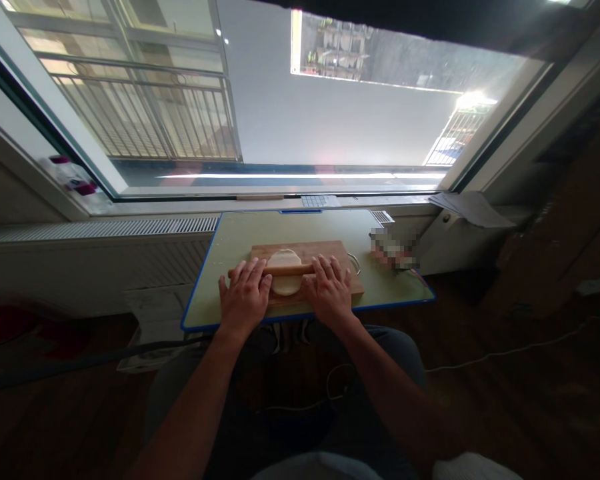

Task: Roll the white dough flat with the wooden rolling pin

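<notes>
A wooden rolling pin (289, 271) lies crosswise over a flat, pale round of dough (285, 286). Under the dough is a wooden cutting board (319, 249) with a metal handle on its right edge. My left hand (245, 291) rests over the pin's left end, its fingers laid across the wood. Over the right end, my right hand (331, 289) holds the pin in the same way, with its thumb close to the dough's edge. The dough shows above and below the pin between my hands.
The board sits on a small pale green table (240, 230) with a blue rim. A blurred-out item (394, 249) is at the table's right side. Behind stand a radiator (180, 229) and a large window; a bottle (75, 179) stands at the sill's left end.
</notes>
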A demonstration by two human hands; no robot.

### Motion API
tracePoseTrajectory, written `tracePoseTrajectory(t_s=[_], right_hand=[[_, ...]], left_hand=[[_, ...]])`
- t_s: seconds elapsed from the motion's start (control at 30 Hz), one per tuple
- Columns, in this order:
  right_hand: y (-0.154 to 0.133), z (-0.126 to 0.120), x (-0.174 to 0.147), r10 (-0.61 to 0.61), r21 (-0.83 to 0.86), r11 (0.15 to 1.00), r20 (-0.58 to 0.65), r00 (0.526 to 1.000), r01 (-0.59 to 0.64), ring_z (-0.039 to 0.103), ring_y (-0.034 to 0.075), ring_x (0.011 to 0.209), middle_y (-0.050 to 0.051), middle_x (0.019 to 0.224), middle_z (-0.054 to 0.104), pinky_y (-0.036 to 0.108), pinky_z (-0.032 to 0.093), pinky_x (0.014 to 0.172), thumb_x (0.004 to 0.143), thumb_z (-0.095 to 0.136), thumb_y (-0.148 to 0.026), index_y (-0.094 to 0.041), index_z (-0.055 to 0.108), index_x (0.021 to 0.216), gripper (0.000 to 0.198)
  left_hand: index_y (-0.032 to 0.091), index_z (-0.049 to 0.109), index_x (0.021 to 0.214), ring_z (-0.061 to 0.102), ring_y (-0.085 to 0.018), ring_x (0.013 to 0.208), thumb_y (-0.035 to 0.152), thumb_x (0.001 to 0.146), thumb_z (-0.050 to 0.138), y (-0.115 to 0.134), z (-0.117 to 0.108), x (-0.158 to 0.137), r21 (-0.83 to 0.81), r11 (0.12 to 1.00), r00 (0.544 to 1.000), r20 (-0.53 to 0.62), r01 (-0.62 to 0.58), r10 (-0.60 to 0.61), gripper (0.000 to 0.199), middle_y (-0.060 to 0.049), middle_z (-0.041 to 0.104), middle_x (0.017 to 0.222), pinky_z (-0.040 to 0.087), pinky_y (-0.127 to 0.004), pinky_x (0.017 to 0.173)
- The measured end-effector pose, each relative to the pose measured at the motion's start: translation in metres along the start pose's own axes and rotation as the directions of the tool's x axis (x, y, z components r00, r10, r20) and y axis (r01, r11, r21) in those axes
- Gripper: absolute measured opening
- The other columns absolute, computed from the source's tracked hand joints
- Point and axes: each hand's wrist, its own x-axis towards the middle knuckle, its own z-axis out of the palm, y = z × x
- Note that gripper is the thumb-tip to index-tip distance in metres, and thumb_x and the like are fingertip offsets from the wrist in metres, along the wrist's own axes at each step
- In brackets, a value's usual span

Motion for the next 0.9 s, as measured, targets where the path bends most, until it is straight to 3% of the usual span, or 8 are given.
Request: tracePoseTrajectory(t_s=[0.43, 0.6, 0.9], right_hand=[[-0.003, -0.008, -0.017, 0.003, 0.001, 1.0, 0.02, 1.0, -0.003, 0.023, 0.03, 0.169, 0.008, 0.178, 0.037, 0.066, 0.013, 0.135, 0.114, 0.042, -0.048, -0.025, 0.045, 0.168, 0.059], [-0.001, -0.006, 0.004, -0.011, 0.018, 1.0, 0.025, 1.0, 0.011, 0.027, 0.031, 0.168, 0.009, 0.175, 0.043, 0.066, 0.016, 0.135, 0.114, 0.042, -0.05, -0.023, 0.048, 0.166, 0.059], [-0.002, 0.001, 0.059, -0.007, -0.012, 1.0, 0.059, 0.998, 0.007, 0.033, 0.031, 0.164, 0.009, 0.17, 0.052, 0.069, 0.011, 0.134, 0.116, 0.035, -0.045, -0.025, 0.058, 0.159, 0.052]], left_hand=[[0.028, 0.054, 0.162, 0.039, -0.032, 0.162, 0.046, 0.111, 0.036, -0.002, -0.002, -0.01, 0.001, 1.0, 1.0, 0.015, -0.013, 0.013, 0.057, -0.009, 0.05, 0.171, 0.022, -0.069, 0.133], [0.028, 0.054, 0.162, 0.038, -0.032, 0.162, 0.048, 0.112, 0.035, -0.003, 0.002, 0.005, 0.018, 1.0, 1.0, 0.029, -0.008, 0.007, 0.058, -0.009, 0.049, 0.171, 0.019, -0.07, 0.133], [0.032, 0.06, 0.158, 0.042, -0.031, 0.16, 0.049, 0.112, 0.032, -0.002, 0.013, 0.058, 0.018, 0.999, 0.998, 0.046, 0.038, -0.039, 0.056, -0.008, 0.054, 0.168, 0.012, -0.071, 0.134]])
